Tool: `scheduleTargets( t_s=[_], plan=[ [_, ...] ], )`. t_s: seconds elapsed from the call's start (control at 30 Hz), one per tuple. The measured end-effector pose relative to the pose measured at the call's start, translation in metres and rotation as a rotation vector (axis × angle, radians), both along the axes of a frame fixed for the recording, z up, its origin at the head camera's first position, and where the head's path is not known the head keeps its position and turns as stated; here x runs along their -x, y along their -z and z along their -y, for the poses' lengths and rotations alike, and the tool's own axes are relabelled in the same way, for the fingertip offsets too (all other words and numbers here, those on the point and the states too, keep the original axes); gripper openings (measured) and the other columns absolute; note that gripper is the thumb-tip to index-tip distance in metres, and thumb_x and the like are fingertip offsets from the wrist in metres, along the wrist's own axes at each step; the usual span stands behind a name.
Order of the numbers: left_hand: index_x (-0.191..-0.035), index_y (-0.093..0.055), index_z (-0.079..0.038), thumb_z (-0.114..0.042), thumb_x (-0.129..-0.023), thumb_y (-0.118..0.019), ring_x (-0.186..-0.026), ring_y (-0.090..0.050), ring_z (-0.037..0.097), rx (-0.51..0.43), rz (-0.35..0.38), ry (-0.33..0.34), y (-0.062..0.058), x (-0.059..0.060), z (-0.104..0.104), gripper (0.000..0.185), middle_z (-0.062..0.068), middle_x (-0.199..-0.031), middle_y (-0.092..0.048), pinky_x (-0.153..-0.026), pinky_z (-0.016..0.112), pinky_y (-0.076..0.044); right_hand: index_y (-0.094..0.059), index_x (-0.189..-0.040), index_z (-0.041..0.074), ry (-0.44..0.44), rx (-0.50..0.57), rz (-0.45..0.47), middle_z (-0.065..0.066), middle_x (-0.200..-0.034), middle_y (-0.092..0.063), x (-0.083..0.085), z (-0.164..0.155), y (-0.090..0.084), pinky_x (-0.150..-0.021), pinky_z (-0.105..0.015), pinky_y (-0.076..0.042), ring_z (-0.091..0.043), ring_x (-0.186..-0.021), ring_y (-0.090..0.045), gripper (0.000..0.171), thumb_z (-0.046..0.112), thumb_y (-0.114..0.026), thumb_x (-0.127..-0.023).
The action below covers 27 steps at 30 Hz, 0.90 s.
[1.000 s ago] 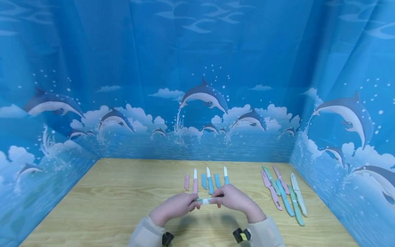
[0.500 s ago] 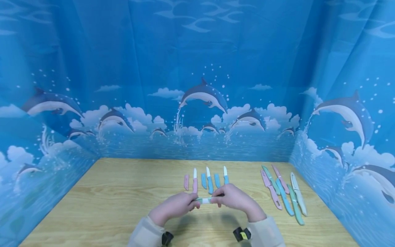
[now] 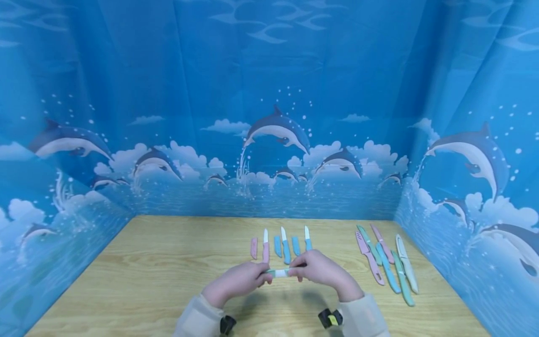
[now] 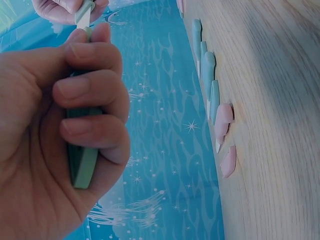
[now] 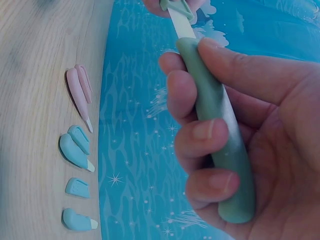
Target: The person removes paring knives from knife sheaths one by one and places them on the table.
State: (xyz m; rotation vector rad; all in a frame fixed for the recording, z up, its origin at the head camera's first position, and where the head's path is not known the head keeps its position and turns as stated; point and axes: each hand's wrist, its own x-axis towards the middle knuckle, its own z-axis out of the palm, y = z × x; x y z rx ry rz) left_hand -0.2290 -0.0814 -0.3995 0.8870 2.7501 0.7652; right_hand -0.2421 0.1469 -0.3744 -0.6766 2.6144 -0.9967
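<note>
Gripping a green-handled, white-bladed knife, the right hand faces the left hand, which clasps a slim green sheath partly over the blade, above a pale wood-grain table.

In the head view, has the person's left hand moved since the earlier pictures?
No, not visibly: in that view the left hand keeps its place just below the handle end of the bare-bladed pink knife lying on the table.

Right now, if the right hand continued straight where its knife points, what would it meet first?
Most likely the green cover, held in the left hand. The knife blade lines up with it, but its tip is hidden, so depth is unclear.
</note>
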Motion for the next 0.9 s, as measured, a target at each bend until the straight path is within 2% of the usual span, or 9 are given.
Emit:
scheduleTargets(
  t_s=[0.2, 0.7, 0.9],
  plan=[
    [-0.096, -0.063, -0.017, -0.025, -0.100, -0.051, -0.052, -0.035, 0.003, -0.009, 0.006, 0.000, 0.0004, -0.0002, 0.0010, 0.015, -0.011, -0.066, -0.047, -0.048, 0.020, -0.036, -0.075, -0.093, 0.014, -0.002, -0.009, -0.006, 0.005, -0.063, -0.058, 0.0005, -0.0005, 0.0008, -0.048, -0.022, -0.032, -0.011, -0.052, -0.037, 0.015, 0.026, -0.066, -0.092],
    [-0.090, -0.059, -0.017, -0.025, -0.099, -0.053, -0.052, -0.034, 0.004, -0.006, -0.005, 0.012, 0.0001, 0.0019, 0.0025, 0.013, -0.010, -0.064, -0.044, -0.048, 0.020, -0.033, -0.075, -0.093, 0.014, -0.004, 0.002, -0.008, 0.003, -0.064, -0.061, 0.0021, -0.0040, 0.0001, -0.049, -0.022, -0.034, -0.011, -0.054, -0.042, 0.014, 0.025, -0.066, -0.092],
    [-0.092, -0.060, -0.018, -0.026, -0.100, -0.052, -0.051, -0.033, 0.004, -0.003, 0.014, -0.002, 0.0014, 0.0029, 0.0028, 0.013, -0.010, -0.064, -0.043, -0.047, 0.020, -0.033, -0.074, -0.092, 0.015, -0.011, -0.004, -0.002, 0.003, -0.065, -0.061, 0.0020, -0.0042, -0.0007, -0.049, -0.023, -0.035, -0.011, -0.054, -0.043, 0.013, 0.024, -0.065, -0.092]
  ],
)
